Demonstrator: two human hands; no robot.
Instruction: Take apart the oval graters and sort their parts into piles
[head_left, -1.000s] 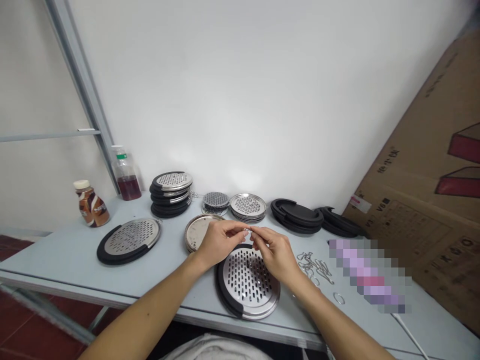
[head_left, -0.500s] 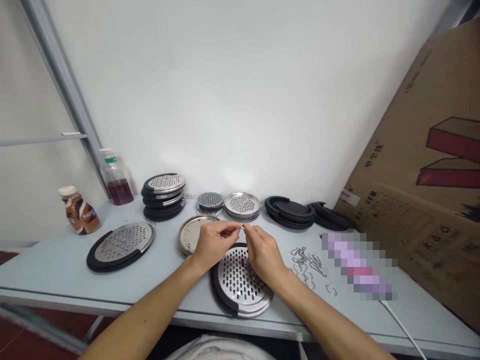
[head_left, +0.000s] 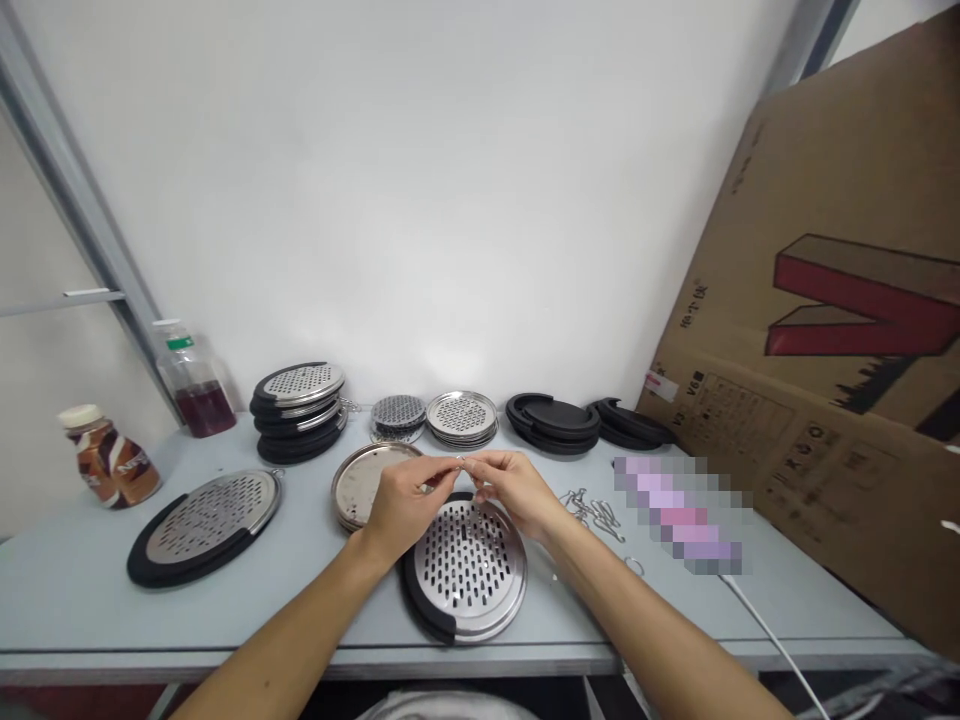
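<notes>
Both hands meet above a round perforated metal disc [head_left: 472,560] with a black rim part around its left side, lying near the table's front edge. My left hand [head_left: 409,500] is closed in a pinch at its fingertips on a small shiny metal ring [head_left: 460,462], mostly hidden by the fingers. From the other side, my right hand [head_left: 514,485] pinches the same ring with thumb and finger. Just behind my left hand rests a stack of plain round metal plates [head_left: 367,480]. Right of my right hand lie loose metal clips [head_left: 596,513] and a single ring [head_left: 634,566].
A finished-looking disc [head_left: 214,515] lies at left, near a stack of rimmed discs [head_left: 300,415]. Perforated plates [head_left: 462,415] and black rims [head_left: 553,420] stand along the wall. Two bottles [head_left: 112,460] are far left; a cardboard box [head_left: 825,400] leans at right, beside a blurred purple item [head_left: 679,510].
The head view has turned a little to the right, so things on the table sit further left. My hands stay together over the disc; my right fingers have shifted their pinch.
</notes>
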